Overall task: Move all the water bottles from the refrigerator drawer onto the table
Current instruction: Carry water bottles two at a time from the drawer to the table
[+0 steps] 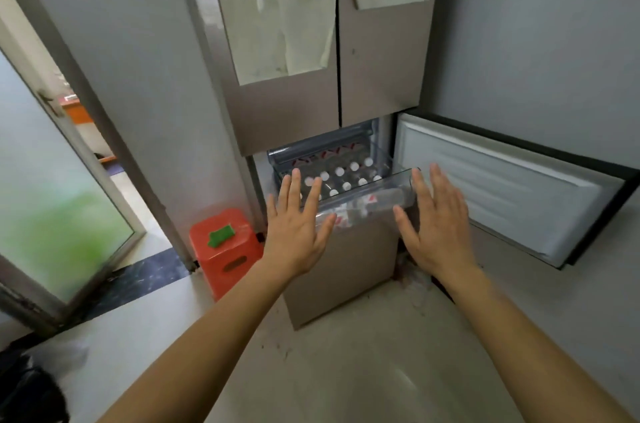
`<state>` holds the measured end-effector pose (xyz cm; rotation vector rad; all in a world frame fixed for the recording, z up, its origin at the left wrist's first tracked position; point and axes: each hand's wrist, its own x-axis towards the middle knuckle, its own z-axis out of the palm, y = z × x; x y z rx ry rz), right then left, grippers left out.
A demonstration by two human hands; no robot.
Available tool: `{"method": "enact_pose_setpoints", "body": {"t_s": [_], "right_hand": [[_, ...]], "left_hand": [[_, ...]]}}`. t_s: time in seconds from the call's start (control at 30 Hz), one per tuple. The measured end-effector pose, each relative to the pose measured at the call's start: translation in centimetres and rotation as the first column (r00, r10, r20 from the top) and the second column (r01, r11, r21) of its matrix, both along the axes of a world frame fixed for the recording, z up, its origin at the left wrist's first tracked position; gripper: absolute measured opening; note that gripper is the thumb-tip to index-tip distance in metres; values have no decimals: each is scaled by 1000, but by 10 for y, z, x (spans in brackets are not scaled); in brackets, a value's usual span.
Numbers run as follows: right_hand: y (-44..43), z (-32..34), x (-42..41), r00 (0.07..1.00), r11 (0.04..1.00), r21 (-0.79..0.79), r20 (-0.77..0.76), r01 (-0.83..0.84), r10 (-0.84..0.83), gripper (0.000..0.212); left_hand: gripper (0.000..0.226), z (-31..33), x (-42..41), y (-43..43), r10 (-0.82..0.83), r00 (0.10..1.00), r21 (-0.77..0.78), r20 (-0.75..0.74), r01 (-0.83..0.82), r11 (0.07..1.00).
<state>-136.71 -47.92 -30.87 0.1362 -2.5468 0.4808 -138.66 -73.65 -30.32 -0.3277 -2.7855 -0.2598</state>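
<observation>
A clear plastic refrigerator drawer (403, 180) is pulled out from the lower part of a beige refrigerator (287, 103). Several water bottles (346, 176) with white caps and red labels stand upright in it, and some lie behind its front wall. My left hand (296, 228) hovers flat with fingers spread in front of the drawer's left end. My right hand (438, 218) is held the same way at the drawer's right end. Neither hand holds anything. No table is in view.
The lower refrigerator door (502, 187) is swung open to the right. An orange plastic stool (223, 249) with a green cloth on it stands left of the refrigerator. A glass door (59, 200) stands open at the far left. Something black (27, 391) lies at the bottom left.
</observation>
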Motion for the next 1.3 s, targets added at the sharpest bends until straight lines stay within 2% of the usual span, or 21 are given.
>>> {"method": "enact_pose_setpoints", "body": {"t_s": [0.2, 0.37, 0.57, 0.67, 0.8, 0.97, 1.13, 1.2, 1.3], "right_hand": [[51, -23, -125, 990, 999, -17, 134, -35, 37, 72], [69, -16, -225, 964, 988, 1, 218, -155, 151, 74], [67, -38, -305, 888, 953, 14, 368, -303, 277, 64], [65, -57, -342, 808, 914, 16, 474, -405, 349, 62], [56, -79, -383, 691, 881, 14, 626, -473, 361, 59], [34, -105, -434, 481, 837, 2, 819, -548, 313, 50], [12, -140, -463, 362, 793, 53, 907, -607, 217, 61], [6, -152, -468, 280, 781, 20, 939, -624, 199, 60], [2, -165, -473, 173, 765, -42, 965, -642, 199, 55]], "left_hand": [[71, -21, -105, 46, 66, 991, -51, 112, -60, 997], [71, -18, -175, 64, 116, 978, -66, 175, -105, 992], [70, -39, -240, 55, 166, 914, -35, 370, -165, 986], [70, -60, -273, 50, 167, 877, 0, 451, -187, 982], [75, -97, -312, 48, 116, 819, -7, 562, -136, 991], [75, -140, -350, 43, 0, 677, 70, 736, -76, 995], [65, -172, -373, 40, -72, 560, 89, 825, -4, 996], [61, -183, -375, 40, -110, 492, 120, 864, 10, 993], [67, -196, -377, 40, -129, 399, 150, 908, -22, 988]]}}
